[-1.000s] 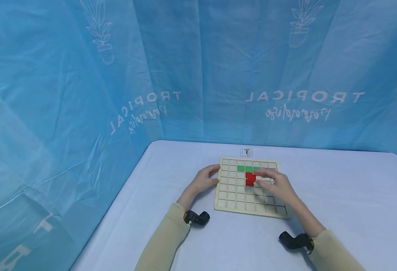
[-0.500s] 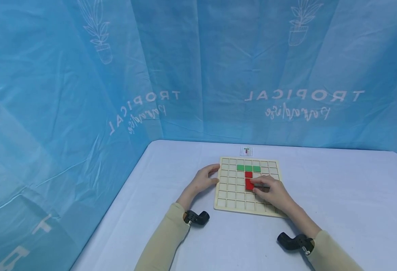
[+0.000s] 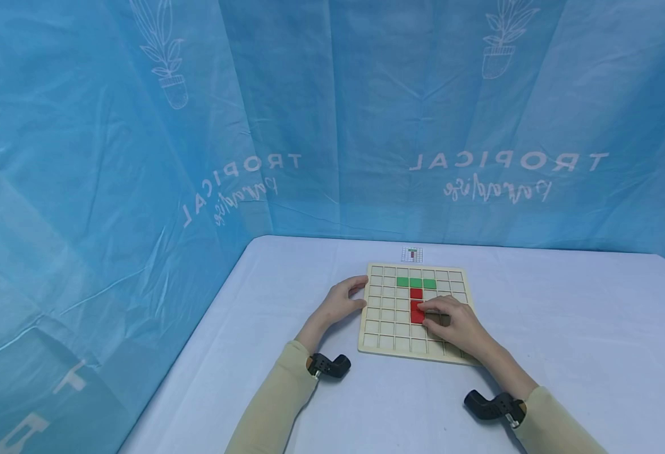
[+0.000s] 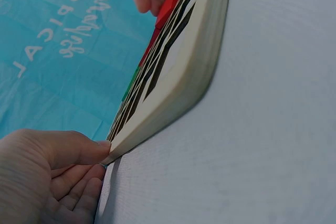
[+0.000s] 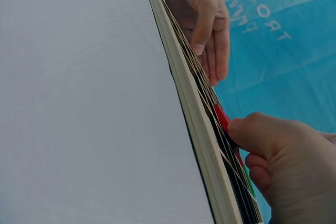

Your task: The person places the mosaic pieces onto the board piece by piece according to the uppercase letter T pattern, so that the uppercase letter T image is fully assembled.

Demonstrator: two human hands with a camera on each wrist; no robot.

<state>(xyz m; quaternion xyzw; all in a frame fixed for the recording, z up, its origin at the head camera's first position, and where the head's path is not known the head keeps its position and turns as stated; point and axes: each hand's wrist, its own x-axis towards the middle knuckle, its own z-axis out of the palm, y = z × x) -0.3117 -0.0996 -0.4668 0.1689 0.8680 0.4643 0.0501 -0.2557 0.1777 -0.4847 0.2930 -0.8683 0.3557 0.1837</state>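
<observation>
A pale wooden grid board (image 3: 386, 343) lies on the white table. Three green squares (image 3: 416, 283) form a row in its upper cells, with a red square (image 3: 416, 294) below the middle one. Under that is a larger-looking red piece (image 3: 416, 313), pinched at its right side by the thumb and fingers of my right hand (image 3: 457, 325). This piece sticks up above the grid in the left wrist view. My left hand (image 3: 340, 301) touches the board's left edge with thumb and fingertips, its fingers relaxed.
A small card (image 3: 413, 254) printed with a coloured grid lies behind the board. Blue curtains (image 3: 366, 126) with white lettering hang behind and to the left of the white tabletop (image 3: 582, 328). Black camera mounts (image 3: 332, 366) sit on both wrists.
My right hand has moved slightly left and toward the front with the red piece, which now sits lower on the grid and uncovers the upper red square. My left hand stays put.
</observation>
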